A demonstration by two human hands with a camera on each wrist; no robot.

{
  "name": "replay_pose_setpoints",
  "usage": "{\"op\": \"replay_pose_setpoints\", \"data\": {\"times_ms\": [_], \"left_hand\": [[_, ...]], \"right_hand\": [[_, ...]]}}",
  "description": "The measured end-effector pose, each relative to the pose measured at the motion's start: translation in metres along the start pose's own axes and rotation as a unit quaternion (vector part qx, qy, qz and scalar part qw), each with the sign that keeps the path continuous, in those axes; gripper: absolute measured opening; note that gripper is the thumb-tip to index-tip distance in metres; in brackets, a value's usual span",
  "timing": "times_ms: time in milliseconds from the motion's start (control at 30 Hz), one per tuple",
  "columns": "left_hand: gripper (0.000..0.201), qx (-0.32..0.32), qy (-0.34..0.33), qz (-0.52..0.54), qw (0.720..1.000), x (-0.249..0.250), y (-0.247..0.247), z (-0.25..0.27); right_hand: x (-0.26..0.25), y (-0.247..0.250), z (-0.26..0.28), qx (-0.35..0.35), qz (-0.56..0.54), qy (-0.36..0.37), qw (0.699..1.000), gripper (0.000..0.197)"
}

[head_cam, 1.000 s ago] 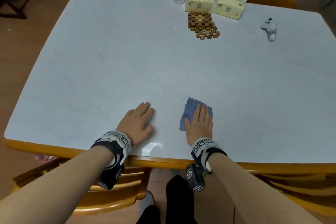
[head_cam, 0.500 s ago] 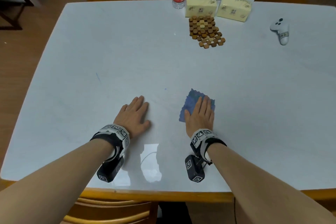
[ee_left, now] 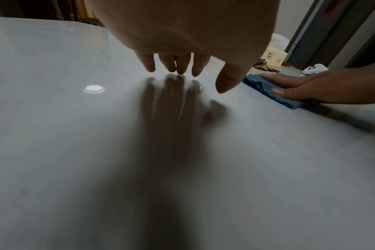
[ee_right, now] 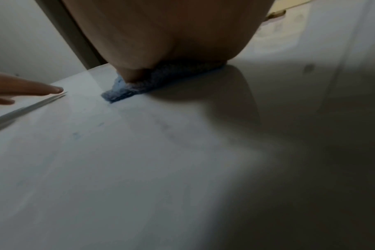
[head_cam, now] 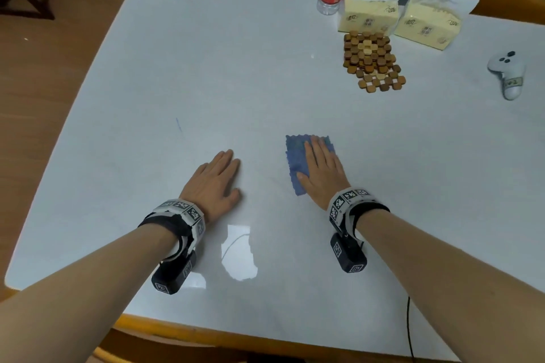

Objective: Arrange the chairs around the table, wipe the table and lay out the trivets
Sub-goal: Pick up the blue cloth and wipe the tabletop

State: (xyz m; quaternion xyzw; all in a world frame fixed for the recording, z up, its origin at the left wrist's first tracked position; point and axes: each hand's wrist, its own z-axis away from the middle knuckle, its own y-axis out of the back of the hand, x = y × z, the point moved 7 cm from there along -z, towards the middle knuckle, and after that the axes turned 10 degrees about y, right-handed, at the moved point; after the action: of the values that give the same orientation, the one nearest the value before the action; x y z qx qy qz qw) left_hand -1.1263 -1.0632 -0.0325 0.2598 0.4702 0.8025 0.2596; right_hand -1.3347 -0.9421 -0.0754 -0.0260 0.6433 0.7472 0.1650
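Head view: your right hand [head_cam: 320, 175] lies flat, fingers straight, pressing the blue cloth [head_cam: 298, 162] onto the table [head_cam: 147, 82]; the cloth's long axis runs near to far, directly beneath your palm. Your left hand [head_cam: 213, 184] rests flat and empty just left. The trivets [head_cam: 372, 60] are stacked far right, nearer your right hand. Left wrist view: fingers [ee_left: 195, 67] spread, tips touching the tabletop. Right wrist view: cloth [ee_right: 126, 91] pinned under your palm.

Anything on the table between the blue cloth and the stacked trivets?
Nothing: in the head view only bare white tabletop lies between the blue cloth under the right hand and the trivets.
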Motion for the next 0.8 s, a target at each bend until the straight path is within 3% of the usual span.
{"op": "replay_pose_setpoints", "data": {"times_ms": [133,367,600,800], "left_hand": [[0.089,0.009,-0.009,0.015,1.0,-0.009,-0.001,0.013],[0.086,0.009,-0.041,0.02,0.999,-0.018,-0.014,0.04],[0.086,-0.014,-0.068,0.014,0.998,-0.03,-0.028,0.082],[0.088,-0.014,-0.063,0.001,0.998,-0.052,-0.024,0.092]], "right_hand": [[-0.008,-0.004,0.002,-0.007,0.008,0.042,0.999,0.076],[-0.055,-0.027,0.052,-0.007,0.021,0.038,0.999,0.075],[-0.111,-0.055,0.128,0.007,-0.019,-0.053,0.998,0.074],[-0.134,-0.059,0.139,0.05,-0.052,-0.18,0.981,0.081]]}}
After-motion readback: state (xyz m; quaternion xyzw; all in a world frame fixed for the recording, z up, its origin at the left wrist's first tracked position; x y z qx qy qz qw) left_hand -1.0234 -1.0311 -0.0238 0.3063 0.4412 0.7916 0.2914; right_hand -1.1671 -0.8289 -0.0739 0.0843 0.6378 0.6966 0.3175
